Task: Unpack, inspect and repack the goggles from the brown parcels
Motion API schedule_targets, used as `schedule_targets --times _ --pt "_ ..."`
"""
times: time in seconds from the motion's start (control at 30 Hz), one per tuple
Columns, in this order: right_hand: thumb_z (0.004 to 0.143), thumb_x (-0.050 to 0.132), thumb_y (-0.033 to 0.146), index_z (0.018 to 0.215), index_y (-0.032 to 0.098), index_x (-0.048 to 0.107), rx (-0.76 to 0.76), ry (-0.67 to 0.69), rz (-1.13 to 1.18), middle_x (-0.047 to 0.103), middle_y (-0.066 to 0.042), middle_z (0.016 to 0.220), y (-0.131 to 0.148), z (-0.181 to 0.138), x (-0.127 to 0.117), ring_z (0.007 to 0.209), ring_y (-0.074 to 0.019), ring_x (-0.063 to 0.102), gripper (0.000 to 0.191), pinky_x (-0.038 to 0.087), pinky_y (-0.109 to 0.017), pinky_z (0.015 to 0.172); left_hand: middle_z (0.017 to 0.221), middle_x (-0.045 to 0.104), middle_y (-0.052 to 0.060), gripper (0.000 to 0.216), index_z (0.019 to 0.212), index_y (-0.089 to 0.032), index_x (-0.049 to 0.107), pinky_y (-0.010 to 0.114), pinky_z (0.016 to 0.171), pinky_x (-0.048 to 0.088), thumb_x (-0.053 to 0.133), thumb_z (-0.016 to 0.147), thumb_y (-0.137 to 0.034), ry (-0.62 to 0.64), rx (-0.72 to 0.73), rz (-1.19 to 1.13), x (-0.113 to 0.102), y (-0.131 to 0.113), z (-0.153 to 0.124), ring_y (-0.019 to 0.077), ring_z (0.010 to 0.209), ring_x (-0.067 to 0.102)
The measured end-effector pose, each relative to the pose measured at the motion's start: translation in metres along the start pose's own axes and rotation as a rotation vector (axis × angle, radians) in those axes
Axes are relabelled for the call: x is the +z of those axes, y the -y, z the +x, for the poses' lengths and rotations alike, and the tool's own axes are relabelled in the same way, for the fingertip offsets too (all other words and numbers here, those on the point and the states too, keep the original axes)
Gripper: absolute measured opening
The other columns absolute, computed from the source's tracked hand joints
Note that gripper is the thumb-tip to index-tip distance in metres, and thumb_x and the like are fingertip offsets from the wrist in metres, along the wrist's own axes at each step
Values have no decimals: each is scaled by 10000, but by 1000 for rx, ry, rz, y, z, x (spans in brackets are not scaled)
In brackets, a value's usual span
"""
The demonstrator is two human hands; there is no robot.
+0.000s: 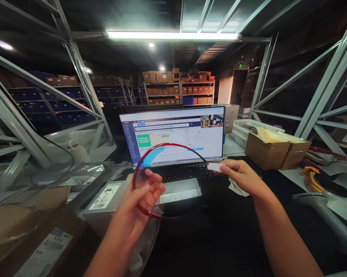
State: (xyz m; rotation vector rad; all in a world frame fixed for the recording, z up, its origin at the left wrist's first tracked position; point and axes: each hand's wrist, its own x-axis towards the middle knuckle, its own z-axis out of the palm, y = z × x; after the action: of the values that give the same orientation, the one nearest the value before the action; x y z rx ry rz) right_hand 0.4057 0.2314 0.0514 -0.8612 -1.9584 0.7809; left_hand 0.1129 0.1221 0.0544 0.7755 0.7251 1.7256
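My left hand (143, 200) is closed on the left side of a thin red and black ring (164, 145), held upright in front of a laptop (173, 134). Thumb and fingers pinch the red part of the ring. My right hand (239, 175) pinches a small white piece (214, 166) at the ring's right end, with a bit of white paper or cloth (237, 188) hanging below the palm. Behind the ring the laptop's lit screen shows a web page, and its keyboard (187, 172) lies just past my fingers.
A labelled packet (105, 196) and a cardboard box in clear film (31, 231) lie to the left. Open brown boxes (267, 152) and a white basket (244, 129) stand at the right, with a yellow and black tool (313, 179). Metal rack struts frame both sides; shelves of cartons fill the back.
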Motion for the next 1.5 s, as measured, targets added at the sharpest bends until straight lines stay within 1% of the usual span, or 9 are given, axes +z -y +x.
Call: schedule_targets --times 0.17,0.37,0.87,1.03,1.13,1.23,1.3,1.4,1.5 --pt "906 577 639 809 187 764 25 -38 0 713 -60 841 1 -1 -3 849 -252 641 499 483 -344 790 947 662 53 350 992 -188 680 265 802 603 820 673 -225 9 23 0 1 -1 -1 173 862 649" --pt "926 573 611 817 189 771 3 -2 16 718 -63 881 -1 0 -2 866 -243 649 478 475 -329 804 952 660 58 356 995 -189 683 264 791 603 822 669 -225 4 17 -8 1 1 -1 175 862 648" --pt "907 572 649 798 194 771 -6 -6 11 714 -67 865 6 -1 2 858 -253 640 509 479 -338 787 960 668 50 358 992 -191 675 272 808 591 825 668 -228 7 6 18 2 2 -1 184 894 650" --pt "910 584 622 791 197 768 -33 -27 -15 702 -57 819 11 -1 7 799 -232 627 478 475 -334 752 952 657 55 406 993 -184 674 294 795 596 864 639 -246 53 -43 68 -2 9 2 187 857 651" --pt "925 576 598 822 195 770 -37 -23 -23 709 -61 850 11 0 11 829 -240 631 458 473 -343 769 948 652 61 406 1003 -181 675 298 794 589 863 650 -252 94 -68 106 1 15 1 188 859 645" --pt "938 562 582 839 189 761 -37 -13 -37 708 -60 876 8 2 15 861 -242 631 451 463 -341 790 939 653 69 403 1014 -184 676 304 792 582 859 665 -269 105 -54 152 3 19 1 204 893 639" --pt "932 561 587 814 183 743 -29 -10 -62 691 -53 846 6 2 16 830 -231 617 458 451 -328 757 932 664 73 399 1014 -187 675 305 791 577 857 670 -277 118 -48 174 3 22 2 207 890 641" --pt "912 577 592 776 177 709 -1 5 -102 659 -46 799 3 3 18 784 -219 588 457 424 -314 698 925 680 74 386 1000 -188 675 309 788 567 853 670 -282 156 -48 196 3 24 3 198 836 652" --pt "899 599 571 806 178 709 5 -5 -119 654 -50 829 1 4 20 805 -222 588 419 422 -322 717 902 692 72 371 994 -187 666 303 775 549 839 685 -299 194 -30 243 4 26 2 185 778 656"
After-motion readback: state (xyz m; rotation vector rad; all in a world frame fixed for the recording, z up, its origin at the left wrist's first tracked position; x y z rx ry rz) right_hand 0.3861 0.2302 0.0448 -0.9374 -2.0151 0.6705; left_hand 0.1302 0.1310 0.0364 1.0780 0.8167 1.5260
